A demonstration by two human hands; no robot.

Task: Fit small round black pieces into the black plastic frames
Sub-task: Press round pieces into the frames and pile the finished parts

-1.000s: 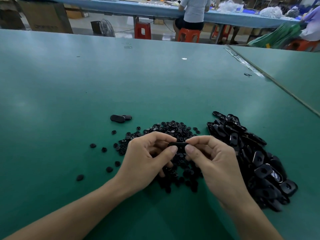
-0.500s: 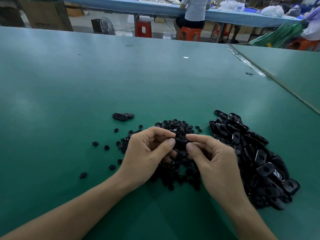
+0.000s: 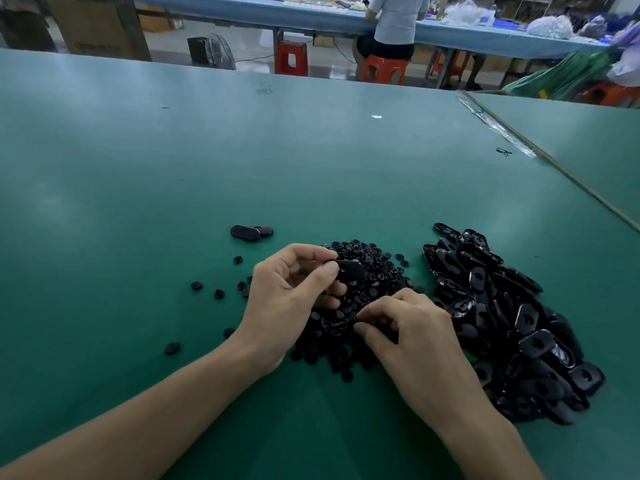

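Note:
My left hand (image 3: 291, 292) pinches a black plastic frame (image 3: 350, 269) between thumb and fingers, just above a heap of small round black pieces (image 3: 367, 271). My right hand (image 3: 412, 327) is lower, its curled fingertips down in the near part of that heap; whether they hold a piece is hidden. A big pile of black frames (image 3: 512, 320) lies to the right of both hands. Two frames (image 3: 247, 232) lie apart on the table, beyond my left hand.
The green table (image 3: 173, 168) stretches far ahead and to the left. Stray round pieces (image 3: 196, 285) dot the mat left of my left hand. A seam (image 3: 554, 168) to a neighbouring table runs at the right. A seated person (image 3: 394, 22) works at a far bench.
My right hand let go of the frame and dropped down into the heap of round pieces. My left hand kept the frame and lifted it slightly away.

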